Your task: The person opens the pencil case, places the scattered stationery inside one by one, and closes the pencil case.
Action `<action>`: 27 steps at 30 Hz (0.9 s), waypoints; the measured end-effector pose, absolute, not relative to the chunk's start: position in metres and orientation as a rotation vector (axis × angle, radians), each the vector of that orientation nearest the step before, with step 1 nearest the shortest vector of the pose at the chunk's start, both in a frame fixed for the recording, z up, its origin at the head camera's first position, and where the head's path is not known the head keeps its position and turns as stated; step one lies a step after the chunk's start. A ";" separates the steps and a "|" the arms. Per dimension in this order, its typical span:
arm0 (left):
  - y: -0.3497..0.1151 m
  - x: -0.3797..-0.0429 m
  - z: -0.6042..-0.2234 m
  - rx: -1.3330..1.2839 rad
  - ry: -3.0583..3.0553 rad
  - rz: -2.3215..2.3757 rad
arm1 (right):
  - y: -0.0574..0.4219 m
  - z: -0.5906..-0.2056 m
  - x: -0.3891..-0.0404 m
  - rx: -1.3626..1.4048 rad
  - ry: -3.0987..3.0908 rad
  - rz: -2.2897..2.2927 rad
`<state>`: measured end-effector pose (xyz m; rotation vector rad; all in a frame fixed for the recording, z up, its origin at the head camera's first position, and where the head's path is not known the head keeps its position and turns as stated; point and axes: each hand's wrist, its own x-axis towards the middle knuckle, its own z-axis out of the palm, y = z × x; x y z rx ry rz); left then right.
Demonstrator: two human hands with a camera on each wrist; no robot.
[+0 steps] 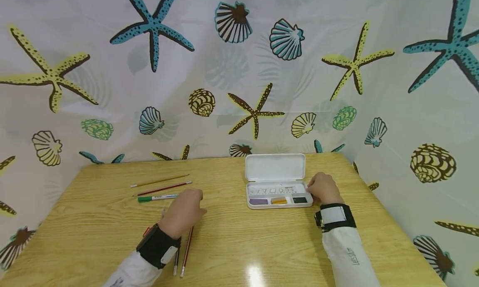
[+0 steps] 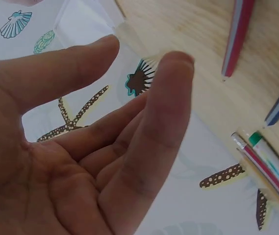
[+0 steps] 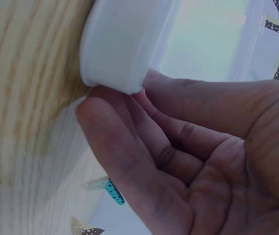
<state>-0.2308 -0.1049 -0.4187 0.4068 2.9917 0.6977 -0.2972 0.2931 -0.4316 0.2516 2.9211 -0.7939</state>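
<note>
An open white pencil case stands on the table with its lid tipped back. In its front row lie a purple block, a yellow-orange block and a black block. My right hand pinches the case's right end, thumb over the top edge and fingers against the underside in the right wrist view. Over the pencils on the left hovers my left hand, holding nothing, thumb and index finger spread apart. Beneath it lie a red pencil and a dark pencil, partly hidden.
Farther back on the left are a yellow pencil, another red pencil and a green-capped marker. A small red item peeks out beside the left wrist. Patterned cloth hangs behind the table and along its right side.
</note>
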 end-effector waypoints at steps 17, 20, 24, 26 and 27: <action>-0.114 -0.226 -0.434 0.263 2.988 0.673 | 0.293 -0.433 -0.296 0.245 2.927 -0.793; -0.115 -0.225 -0.436 0.257 2.993 0.634 | 0.293 -0.432 -0.296 0.256 2.921 -0.798; -0.116 -0.224 -0.440 0.320 2.997 0.638 | 0.292 -0.431 -0.295 0.243 2.939 -0.792; -0.115 -0.223 -0.442 0.364 2.994 0.654 | 0.292 -0.430 -0.295 0.236 2.949 -0.788; -0.114 -0.223 -0.443 0.391 2.994 0.664 | 0.292 -0.430 -0.296 0.235 2.954 -0.784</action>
